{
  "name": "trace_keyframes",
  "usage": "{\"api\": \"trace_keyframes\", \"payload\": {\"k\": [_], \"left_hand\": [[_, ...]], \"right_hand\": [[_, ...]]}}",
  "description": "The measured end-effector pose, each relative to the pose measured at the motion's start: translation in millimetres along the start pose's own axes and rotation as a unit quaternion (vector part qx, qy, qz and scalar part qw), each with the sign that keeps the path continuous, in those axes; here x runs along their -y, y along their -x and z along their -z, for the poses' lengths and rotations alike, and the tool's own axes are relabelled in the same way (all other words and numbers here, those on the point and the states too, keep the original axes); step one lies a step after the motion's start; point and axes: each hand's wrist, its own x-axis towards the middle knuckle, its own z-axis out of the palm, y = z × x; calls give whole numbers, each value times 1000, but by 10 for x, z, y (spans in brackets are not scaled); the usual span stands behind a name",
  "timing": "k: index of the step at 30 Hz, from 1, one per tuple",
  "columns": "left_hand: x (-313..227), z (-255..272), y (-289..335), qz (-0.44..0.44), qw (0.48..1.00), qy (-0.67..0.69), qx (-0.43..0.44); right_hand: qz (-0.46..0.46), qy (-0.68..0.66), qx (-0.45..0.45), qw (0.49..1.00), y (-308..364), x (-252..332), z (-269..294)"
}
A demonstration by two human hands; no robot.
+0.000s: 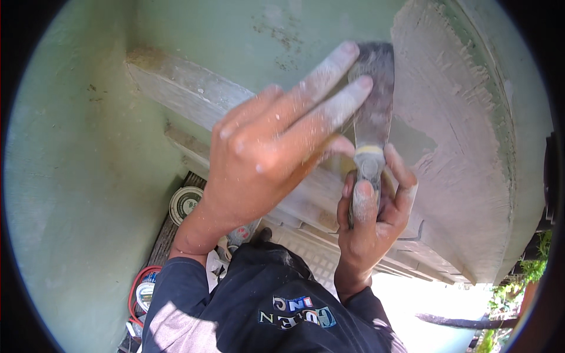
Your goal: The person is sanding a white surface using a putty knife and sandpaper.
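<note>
Left hand (265, 141): dusty fingers (329, 76) spread open, pressing grey metal putty knife (374, 100) flat against plastered wall patch (453, 147). Right hand (371, 217): closed around handle; even pressure advisable.

Two hands are in view: the left hand (276, 141) at the centre and the right hand (371, 212) at about four o'clock from it. Between them there is one putty knife (372, 112). One round tin lid (184, 203) lies at eight o'clock, and one red-rimmed bucket (143, 291) sits at seven o'clock near the lower edge.
</note>
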Motion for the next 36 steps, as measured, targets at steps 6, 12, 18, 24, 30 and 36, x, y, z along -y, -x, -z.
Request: {"api": "trace_keyframes", "payload": {"k": [6,12,18,24,30,36], "left_hand": [[-16,-9,25,15,1000,-14,10],[-37,3,63,-1,1000,-30,9],[-9,27,-35,7,1000,1,-18],[-66,52,147,27,998,-24,43],[-37,84,-75,-5,1000,-17,-17],[-115,59,141,40,999,-9,31]], "right_hand": [[6,-5,8,1000,-103,95,-48],[19,6,-2,1000,5,-103,31],[-20,-14,4,1000,-87,174,-51],[-13,-4,6,1000,-1,-6,-16],[-113,-150,40,981,-151,322,-72],[-71,-87,36,993,29,74,12]]}}
